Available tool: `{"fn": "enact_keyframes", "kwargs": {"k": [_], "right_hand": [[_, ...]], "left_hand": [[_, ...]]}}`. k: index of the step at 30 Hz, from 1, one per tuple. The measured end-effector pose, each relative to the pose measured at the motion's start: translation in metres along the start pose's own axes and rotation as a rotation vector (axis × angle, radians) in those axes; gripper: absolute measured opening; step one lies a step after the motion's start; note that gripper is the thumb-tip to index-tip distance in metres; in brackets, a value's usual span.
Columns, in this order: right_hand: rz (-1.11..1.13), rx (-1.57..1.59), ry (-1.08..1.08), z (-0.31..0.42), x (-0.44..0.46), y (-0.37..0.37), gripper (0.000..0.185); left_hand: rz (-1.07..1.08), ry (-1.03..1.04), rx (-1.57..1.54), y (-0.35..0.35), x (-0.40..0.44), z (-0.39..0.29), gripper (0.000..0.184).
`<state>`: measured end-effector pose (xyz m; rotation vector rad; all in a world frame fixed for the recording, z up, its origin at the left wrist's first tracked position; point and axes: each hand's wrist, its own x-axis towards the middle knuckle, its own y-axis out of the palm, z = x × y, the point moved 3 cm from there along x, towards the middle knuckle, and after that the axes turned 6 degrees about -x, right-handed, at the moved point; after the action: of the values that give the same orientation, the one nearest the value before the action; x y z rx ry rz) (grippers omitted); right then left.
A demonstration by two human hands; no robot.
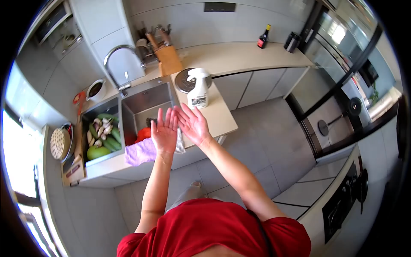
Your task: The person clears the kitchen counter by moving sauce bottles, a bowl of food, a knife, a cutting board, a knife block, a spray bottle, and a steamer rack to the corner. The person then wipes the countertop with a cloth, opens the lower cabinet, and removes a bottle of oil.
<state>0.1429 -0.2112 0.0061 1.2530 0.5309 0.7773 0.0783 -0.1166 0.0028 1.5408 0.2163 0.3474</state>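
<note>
At frame centre, the left hand (164, 136) and right hand (195, 127) are extending palms-up, gripping nothing, best held level and steady, while the spray bottle (198, 94) is standing just above the right hand.

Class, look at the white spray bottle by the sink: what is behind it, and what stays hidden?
Behind the white spray bottle, a round metallic disc shows on the counter. The bottle covers the disc's middle, so that part cannot be seen.

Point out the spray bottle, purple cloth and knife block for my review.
Spray bottle (198, 93): head view, on its white body.
Purple cloth (140, 152): head view, on its middle.
Knife block (170, 59): head view, on its wooden face.
</note>
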Motion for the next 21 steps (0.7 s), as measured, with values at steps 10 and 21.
{"fn": "enact_keyframes", "kwargs": {"k": [10,21], "right_hand": [[-0.154,-0.126,-0.439,0.216,-0.023,-0.054,0.056],[-0.200,-0.109,-0.455,0.468,-0.023,-0.115,0.056]], "left_hand": [[-0.075,-0.386,-0.032,-0.022,0.137,0.204,0.051],[-0.134,-0.363,-0.022,-0.028,0.264,0.428,0.050]]}}
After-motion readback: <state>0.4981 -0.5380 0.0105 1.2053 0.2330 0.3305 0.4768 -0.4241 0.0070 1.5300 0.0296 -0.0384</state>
